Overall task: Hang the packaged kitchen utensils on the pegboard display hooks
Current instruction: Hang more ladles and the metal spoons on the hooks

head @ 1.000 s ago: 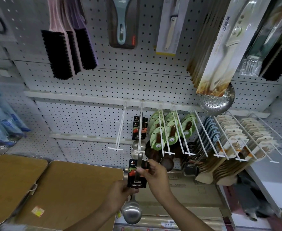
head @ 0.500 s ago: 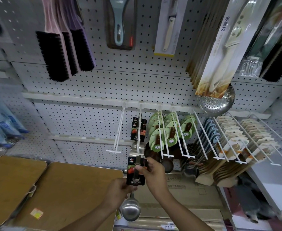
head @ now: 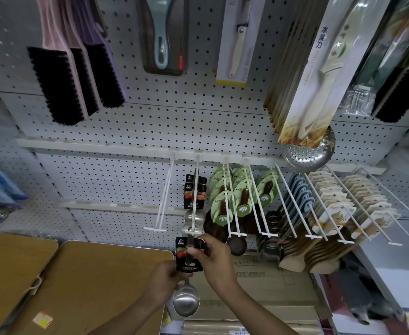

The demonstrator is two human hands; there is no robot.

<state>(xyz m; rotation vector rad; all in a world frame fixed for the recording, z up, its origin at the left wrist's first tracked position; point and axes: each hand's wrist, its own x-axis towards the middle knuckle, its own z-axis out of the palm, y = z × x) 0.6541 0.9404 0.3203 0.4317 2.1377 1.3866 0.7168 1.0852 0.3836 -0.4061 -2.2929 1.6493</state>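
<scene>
A steel ladle [head: 186,301] with a black card tag [head: 189,263] hangs bowl-down at the front tip of a white double-wire hook [head: 194,197]. My right hand [head: 214,258] pinches the top of the card right at the hook's tip. My left hand [head: 164,280] grips the ladle's handle just below the card. Two ladles of the same kind [head: 195,193] hang farther back on this hook. To its left stands a bare hook [head: 164,197] on the white pegboard [head: 116,180].
Hooks to the right carry green-carded dark wooden spoons [head: 243,197], blue utensils [head: 301,192] and beige-carded spoons [head: 336,206]. Brushes [head: 75,76], knives and a steel skimmer [head: 308,153] hang above. Folded wooden tables [head: 89,286] lean at lower left; a cardboard box [head: 266,286] sits below the hooks.
Both hands have held the ladle at the hook's tip throughout, shifting only slightly. The view has drifted a little.
</scene>
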